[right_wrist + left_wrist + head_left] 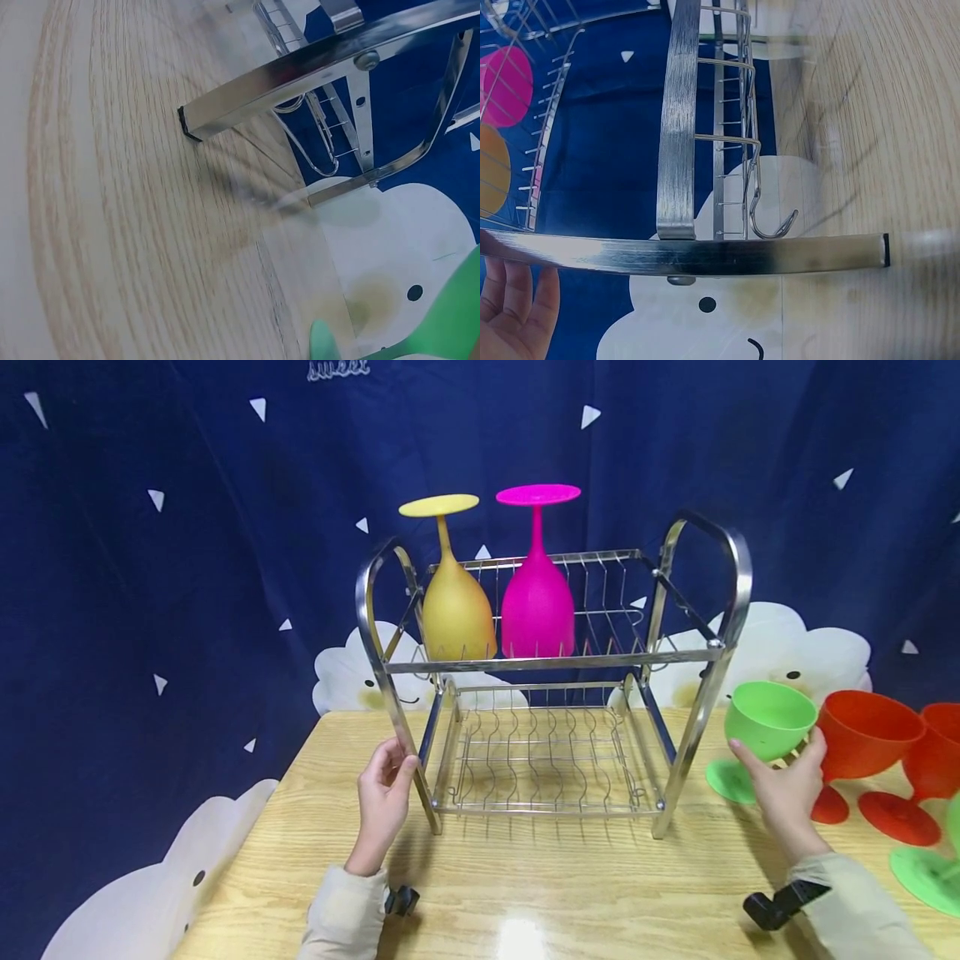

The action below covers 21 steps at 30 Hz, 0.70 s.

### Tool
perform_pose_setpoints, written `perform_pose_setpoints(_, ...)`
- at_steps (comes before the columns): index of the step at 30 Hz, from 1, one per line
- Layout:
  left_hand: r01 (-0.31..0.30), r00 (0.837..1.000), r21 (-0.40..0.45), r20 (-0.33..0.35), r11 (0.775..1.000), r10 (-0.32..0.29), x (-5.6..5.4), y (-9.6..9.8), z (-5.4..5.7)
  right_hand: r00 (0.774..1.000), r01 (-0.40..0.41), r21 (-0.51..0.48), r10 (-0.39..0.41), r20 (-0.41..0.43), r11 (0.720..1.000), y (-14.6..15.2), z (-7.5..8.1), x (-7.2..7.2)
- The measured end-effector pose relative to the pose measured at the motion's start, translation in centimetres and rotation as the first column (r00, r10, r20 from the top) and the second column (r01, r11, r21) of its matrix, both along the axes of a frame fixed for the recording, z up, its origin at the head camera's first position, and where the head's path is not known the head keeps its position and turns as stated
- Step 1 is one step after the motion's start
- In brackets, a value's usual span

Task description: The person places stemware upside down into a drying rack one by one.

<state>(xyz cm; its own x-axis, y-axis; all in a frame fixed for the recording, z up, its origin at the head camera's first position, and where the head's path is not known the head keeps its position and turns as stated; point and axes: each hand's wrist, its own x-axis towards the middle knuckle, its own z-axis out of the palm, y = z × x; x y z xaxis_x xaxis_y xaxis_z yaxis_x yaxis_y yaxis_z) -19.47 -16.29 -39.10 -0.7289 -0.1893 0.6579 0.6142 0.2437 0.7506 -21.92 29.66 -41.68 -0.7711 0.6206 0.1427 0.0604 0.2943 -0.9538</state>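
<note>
A metal two-tier dish rack (pixel 555 664) stands on the wooden table. At its left front post, my left hand (pixel 384 797) has thumb and fingertips against the metal; in the left wrist view the fingers (pixel 536 315) meet the post's edge, tips partly hidden behind it. A yellow goblet (pixel 456 610) and a magenta goblet (pixel 537 606) sit upside down on the upper tier. To the right of the rack, my right hand (pixel 787 789) grips a green goblet (pixel 768 718) by its bowl, upright, thumb left and fingers right. Part of this goblet (pixel 450 315) enters the right wrist view's lower corner.
Close on the right of the held goblet stand a red goblet (pixel 870 735) and another red goblet (pixel 941 752). A second green goblet (pixel 926 872) is cut off by the right edge. Behind the table (pixel 540 885) hangs a dark blue curtain (pixel 187 568) with white triangles and clouds.
</note>
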Motion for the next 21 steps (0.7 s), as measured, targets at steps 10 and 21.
perform_pose_setpoints(10, 0.011, 1.000, -0.001, -0.012, 1.000, -0.011, 0.1, -0.1, 0.0, 0.998, 0.034, 0.005, -0.034, -0.051, 0.999, 0.9, -1.7, -0.6)
perform_pose_setpoints(21, 0.000, 1.000, -0.015, -0.002, 1.000, 0.000, 1.0, 0.6, 1.4, 0.987, 0.020, 0.114, -0.001, -0.163, 0.993, 4.5, -4.1, -1.2)
